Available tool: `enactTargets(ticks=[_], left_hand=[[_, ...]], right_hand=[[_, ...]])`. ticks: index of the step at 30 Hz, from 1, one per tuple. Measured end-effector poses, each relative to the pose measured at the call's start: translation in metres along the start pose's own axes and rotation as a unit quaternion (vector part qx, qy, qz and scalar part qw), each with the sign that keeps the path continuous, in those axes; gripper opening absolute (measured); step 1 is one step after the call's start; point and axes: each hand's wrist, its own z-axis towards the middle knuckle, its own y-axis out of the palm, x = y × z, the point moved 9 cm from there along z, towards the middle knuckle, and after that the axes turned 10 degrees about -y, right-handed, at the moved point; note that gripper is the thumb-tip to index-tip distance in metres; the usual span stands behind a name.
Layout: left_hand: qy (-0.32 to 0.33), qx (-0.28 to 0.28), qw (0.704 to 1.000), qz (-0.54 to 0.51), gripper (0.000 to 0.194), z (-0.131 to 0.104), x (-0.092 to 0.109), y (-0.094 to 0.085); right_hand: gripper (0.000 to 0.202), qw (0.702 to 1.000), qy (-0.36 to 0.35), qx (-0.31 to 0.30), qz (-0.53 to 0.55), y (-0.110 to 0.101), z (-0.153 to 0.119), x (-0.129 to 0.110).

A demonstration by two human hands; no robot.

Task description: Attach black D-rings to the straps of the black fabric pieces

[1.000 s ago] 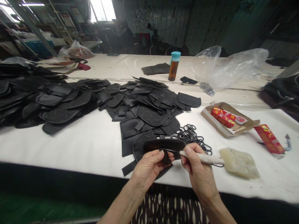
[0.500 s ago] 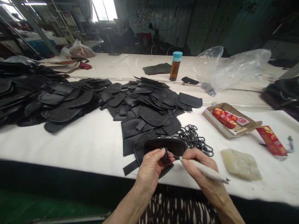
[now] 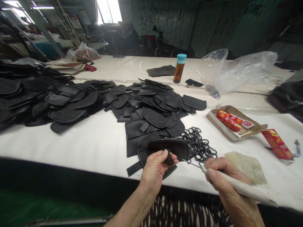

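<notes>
Fingers (image 3: 163, 154) of the left hand (image 3: 153, 168) pinch a black strap (image 3: 169, 158) tightly before a pouch (image 3: 176, 147); the right hand (image 3: 228, 178) grips a hook (image 3: 252, 190). We place the strap at nine o'clock from the tip (image 3: 185, 160) (apart), left hand nearer, hook's axis ten-to-four o'clock.

A window (image 3: 109, 12) and a strip light (image 3: 43, 7) glare white at the upper left, while the back wall (image 3: 220, 31) sinks into murk. The white tabletop (image 3: 101, 142) is bright across the middle; deep shadow fills the lower left below it. Highlights streak the clear plastic bag (image 3: 248, 72) at right. Both side edges look stretched and soft.
</notes>
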Motion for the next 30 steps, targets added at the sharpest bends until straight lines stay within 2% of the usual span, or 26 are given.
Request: enactTargets(ticks=[6, 15, 19, 21, 23, 24, 26, 28, 30], left_hand=[[0.004, 0.015, 1.000, -0.011, 0.016, -0.001, -0.001, -0.002], [0.001, 0.012, 0.999, -0.032, 0.018, -0.001, -0.002, -0.003], [-0.042, -0.007, 0.998, -0.056, 0.019, -0.008, -0.002, -0.002], [-0.076, -0.013, 0.995, -0.065, 0.018, -0.015, 0.007, -0.002], [-0.073, -0.005, 0.995, -0.068, 0.019, -0.021, 0.035, -0.003], [-0.046, 0.005, 0.997, -0.063, 0.020, -0.023, 0.059, -0.005], [0.044, 0.033, 0.998, -0.043, 0.022, -0.029, 0.124, -0.012], [0.141, 0.047, 0.989, -0.013, 0.021, -0.037, 0.200, -0.018], [0.294, 0.020, 0.955, 0.046, 0.023, -0.054, 0.281, -0.016]], right_hand=[[0.022, 1.000, 0.027, -0.010, 0.002, 0.003, -0.007, 0.008], [0.025, 0.997, 0.075, 0.024, 0.022, 0.001, -0.012, 0.007], [0.025, 0.992, 0.114, 0.047, 0.039, -0.004, -0.017, 0.006], [0.026, 0.991, 0.120, 0.044, 0.035, -0.007, -0.019, 0.008], [0.026, 0.992, 0.113, 0.038, 0.034, -0.010, -0.019, 0.013], [0.027, 0.993, 0.108, 0.037, 0.035, -0.011, -0.019, 0.015], [0.027, 0.993, 0.103, 0.041, 0.036, -0.014, -0.019, 0.020], [0.028, 0.993, 0.106, 0.044, 0.035, -0.015, -0.020, 0.023], [0.028, 0.993, 0.108, 0.038, 0.032, -0.014, -0.022, 0.024]])
